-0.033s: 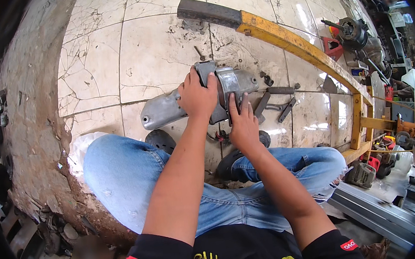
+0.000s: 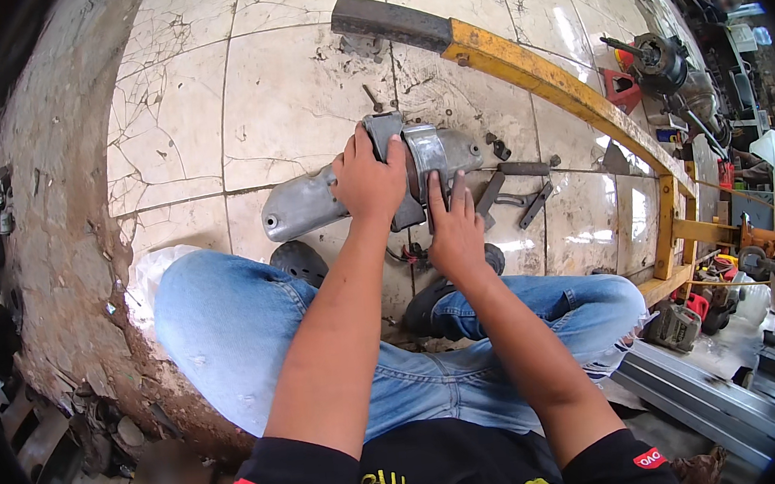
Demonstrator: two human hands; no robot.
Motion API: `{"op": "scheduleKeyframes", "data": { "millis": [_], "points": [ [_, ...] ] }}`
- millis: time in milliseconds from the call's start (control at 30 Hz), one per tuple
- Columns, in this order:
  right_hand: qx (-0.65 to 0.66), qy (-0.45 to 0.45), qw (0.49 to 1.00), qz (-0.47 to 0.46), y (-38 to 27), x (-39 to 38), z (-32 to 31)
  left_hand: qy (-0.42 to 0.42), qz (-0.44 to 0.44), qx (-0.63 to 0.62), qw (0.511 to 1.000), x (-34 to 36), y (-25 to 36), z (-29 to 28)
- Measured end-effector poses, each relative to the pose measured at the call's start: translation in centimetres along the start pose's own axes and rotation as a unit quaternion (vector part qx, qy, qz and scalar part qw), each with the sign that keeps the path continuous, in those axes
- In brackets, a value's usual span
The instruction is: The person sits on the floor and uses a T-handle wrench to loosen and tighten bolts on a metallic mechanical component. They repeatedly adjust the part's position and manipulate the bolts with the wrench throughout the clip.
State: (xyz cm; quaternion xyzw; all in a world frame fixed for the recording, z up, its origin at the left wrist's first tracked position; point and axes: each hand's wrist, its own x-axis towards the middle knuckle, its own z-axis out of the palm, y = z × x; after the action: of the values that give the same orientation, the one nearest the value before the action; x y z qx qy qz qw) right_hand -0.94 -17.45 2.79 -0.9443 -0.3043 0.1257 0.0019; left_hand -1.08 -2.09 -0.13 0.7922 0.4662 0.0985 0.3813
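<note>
On the tiled floor between my feet lies a grey metal part (image 2: 303, 208) with long rounded ends and a bolt hole in each. A dark grey bracket (image 2: 384, 129) stands across its middle, and a shiny half-round metal collar (image 2: 428, 150) sits just to the right of it. My left hand (image 2: 367, 179) is closed round the bracket, thumb on its right side. The fingers of my right hand (image 2: 456, 229) are stretched out, their tips against the lower edge of the collar. The undersides of both parts are hidden.
Right of the part lie a dark bar (image 2: 523, 169), a bracket-like metal piece (image 2: 536, 205) and a small clamp (image 2: 498, 147). Beyond it is a bolt (image 2: 373, 98). A yellow steel hoist arm (image 2: 569, 102) crosses above the floor at far right.
</note>
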Motion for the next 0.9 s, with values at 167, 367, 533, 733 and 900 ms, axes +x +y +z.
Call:
{"op": "scheduleKeyframes", "data": {
  "millis": [167, 367, 533, 733, 900],
  "points": [
    [0.066, 0.060, 0.996, -0.001, 1.7, 4.5, -1.5, -0.024, -0.009, -0.007, 1.000, 0.6, 0.7, -0.4],
    [0.034, 0.047, 0.998, -0.009, 0.9, 2.6, -0.2, 0.002, 0.004, -0.005, 1.000, 0.8, 0.5, 0.1],
    [0.058, 0.079, 0.995, -0.015, 0.7, 4.3, -1.3, -0.002, 0.006, -0.008, 1.000, 0.7, 0.6, 0.0],
    [0.046, 0.057, 0.997, -0.006, 0.5, 4.4, -1.5, -0.008, 0.001, -0.015, 1.000, 0.5, 0.5, -0.2],
    [0.046, 0.078, 0.996, -0.021, 0.6, 4.2, -1.1, 0.019, 0.007, 0.018, 1.000, 0.5, 0.9, -0.3]
  ]
}}
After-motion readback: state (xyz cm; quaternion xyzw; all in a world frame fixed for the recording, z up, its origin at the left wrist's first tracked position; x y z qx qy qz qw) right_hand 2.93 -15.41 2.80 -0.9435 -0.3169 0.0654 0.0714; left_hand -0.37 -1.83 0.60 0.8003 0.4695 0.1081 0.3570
